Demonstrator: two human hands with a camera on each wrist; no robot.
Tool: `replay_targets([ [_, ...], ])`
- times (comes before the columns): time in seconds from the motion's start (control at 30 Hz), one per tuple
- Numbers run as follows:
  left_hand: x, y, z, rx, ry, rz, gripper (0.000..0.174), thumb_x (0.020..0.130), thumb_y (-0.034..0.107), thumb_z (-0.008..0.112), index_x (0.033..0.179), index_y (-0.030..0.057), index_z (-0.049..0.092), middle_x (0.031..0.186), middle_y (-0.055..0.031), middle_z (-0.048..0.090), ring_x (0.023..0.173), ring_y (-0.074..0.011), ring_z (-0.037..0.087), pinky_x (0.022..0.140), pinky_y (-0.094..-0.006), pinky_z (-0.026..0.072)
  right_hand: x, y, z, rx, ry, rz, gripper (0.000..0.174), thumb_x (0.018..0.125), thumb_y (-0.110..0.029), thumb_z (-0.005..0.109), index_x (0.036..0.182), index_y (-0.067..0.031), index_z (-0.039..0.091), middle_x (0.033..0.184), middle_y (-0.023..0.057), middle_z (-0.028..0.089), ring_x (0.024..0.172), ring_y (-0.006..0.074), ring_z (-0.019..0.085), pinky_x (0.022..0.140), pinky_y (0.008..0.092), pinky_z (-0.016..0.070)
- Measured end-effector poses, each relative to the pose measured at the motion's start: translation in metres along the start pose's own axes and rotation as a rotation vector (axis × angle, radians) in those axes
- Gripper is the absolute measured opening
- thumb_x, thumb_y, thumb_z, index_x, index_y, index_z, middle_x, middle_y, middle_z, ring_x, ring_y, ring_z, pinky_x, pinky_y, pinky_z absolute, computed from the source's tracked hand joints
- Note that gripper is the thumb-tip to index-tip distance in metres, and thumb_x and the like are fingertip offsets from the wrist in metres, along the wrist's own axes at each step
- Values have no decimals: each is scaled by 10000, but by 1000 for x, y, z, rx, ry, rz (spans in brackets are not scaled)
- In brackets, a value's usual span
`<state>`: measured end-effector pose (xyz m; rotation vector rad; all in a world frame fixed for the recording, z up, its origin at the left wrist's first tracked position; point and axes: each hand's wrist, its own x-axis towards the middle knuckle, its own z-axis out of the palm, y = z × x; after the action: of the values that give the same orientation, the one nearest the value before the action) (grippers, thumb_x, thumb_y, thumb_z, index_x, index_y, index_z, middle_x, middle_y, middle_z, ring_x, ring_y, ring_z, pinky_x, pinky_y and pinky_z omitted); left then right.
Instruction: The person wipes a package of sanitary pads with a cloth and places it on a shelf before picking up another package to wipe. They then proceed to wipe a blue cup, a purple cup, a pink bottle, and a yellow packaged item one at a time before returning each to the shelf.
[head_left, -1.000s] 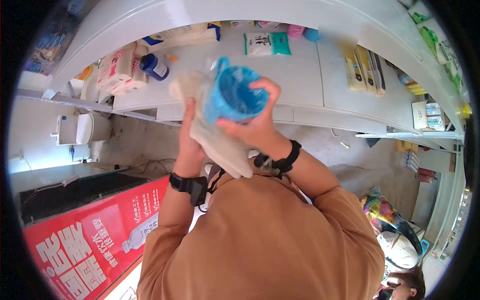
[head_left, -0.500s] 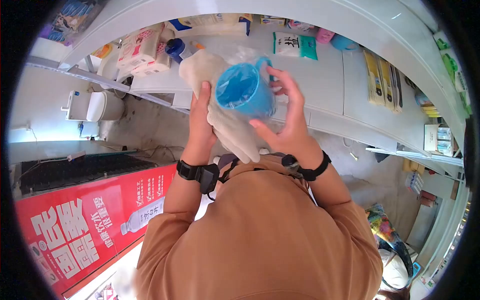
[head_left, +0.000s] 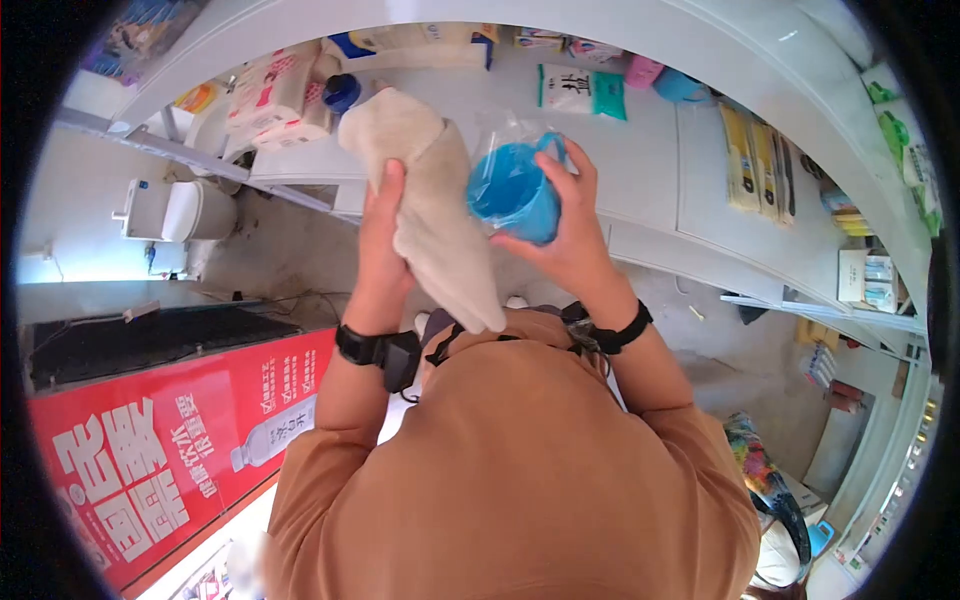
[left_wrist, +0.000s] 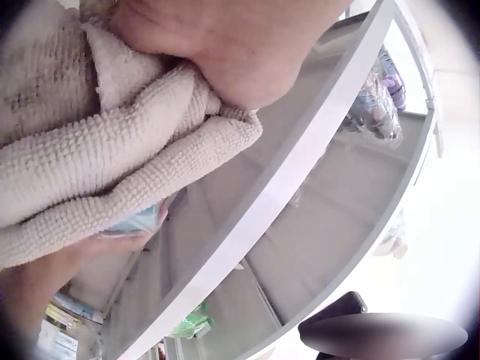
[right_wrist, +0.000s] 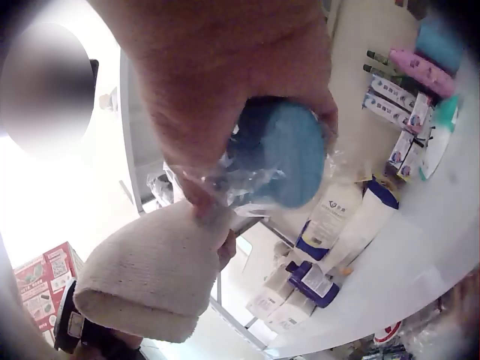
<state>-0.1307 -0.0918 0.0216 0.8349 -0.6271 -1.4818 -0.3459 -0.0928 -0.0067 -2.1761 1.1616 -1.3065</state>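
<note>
In the head view my left hand [head_left: 385,240] grips a folded beige towel [head_left: 440,220], which hangs down toward my body; the left wrist view shows its ribbed folds [left_wrist: 135,150] close up. My right hand [head_left: 575,220] holds a blue cup [head_left: 520,195] by its handle side, thumb low and fingers near the handle. Clear plastic film covers the cup, and its mouth faces the towel. From the right wrist, the blue cup [right_wrist: 294,154] sits within the curved right hand [right_wrist: 225,82], with the towel [right_wrist: 157,270] beyond it.
On the white shelf [head_left: 640,180] stand tissue packs [head_left: 275,95], a dark blue bottle [head_left: 341,93], a white and green bag [head_left: 582,91] and yellow packets [head_left: 755,165]. A shelf board arches above. A red poster [head_left: 180,450] lies at lower left, and a toilet [head_left: 185,211] is at left.
The cup has turned in my right hand and moved right, apart from the towel. My left hand has kept its grip on the towel, which now shows more fully.
</note>
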Motion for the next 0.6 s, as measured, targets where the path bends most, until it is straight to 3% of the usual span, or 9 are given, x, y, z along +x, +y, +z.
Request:
replay_targets([
  [0.1,-3,-11,3,-63,-27,-116,544,987,387,519,1393,51,383,1267,-109,555,1096,-207,591,908,-348,499,-3,0,2,202,71,-65,1071,598,-316,921,1450,-176,287,1493,258,167,1330,424,331,1050,514,371],
  [0.2,-6,-31,6,125,-4,-138,523,999,364,499,1398,47,385,1248,-91,562,1071,-176,590,892,-331,505,6,-16,-5,216,45,-174,1099,609,-339,914,1478,-186,258,1496,253,165,1330,417,331,1043,510,369],
  [0.27,-5,-35,7,95,-6,-159,504,1003,348,492,1392,44,391,1236,-86,566,1057,-165,592,887,-320,506,8,-19,-11,170,18,-193,1102,635,-311,903,1492,-143,232,1498,253,169,1322,418,341,1039,491,370],
  [0.37,-2,-34,1,113,-14,-145,515,997,355,505,1390,43,392,1237,-88,568,1058,-167,596,880,-320,511,3,-6,-11,185,-19,-89,1099,667,-273,881,1502,-95,189,1489,246,188,1319,399,350,1044,476,368],
  [0.43,-3,-26,0,25,0,-209,524,989,369,519,1385,48,396,1229,-98,575,1053,-183,606,871,-333,519,-8,32,-8,230,90,126,1104,640,-272,875,1503,-107,206,1452,255,260,1314,405,347,1044,481,370],
  [0.5,-5,-25,-9,-7,37,-205,513,989,392,505,1362,47,432,1205,-108,598,1034,-201,622,861,-350,527,-26,82,-14,113,166,309,1125,669,-288,866,1509,-72,149,1420,250,316,1254,345,416,1035,440,387],
  [0.6,-13,-29,-25,17,104,-165,514,991,424,486,1327,34,478,1184,-114,620,1015,-214,638,849,-367,535,-26,140,-48,371,348,563,1081,732,-256,834,1514,-85,109,1385,212,370,1209,284,460,1020,399,405],
])
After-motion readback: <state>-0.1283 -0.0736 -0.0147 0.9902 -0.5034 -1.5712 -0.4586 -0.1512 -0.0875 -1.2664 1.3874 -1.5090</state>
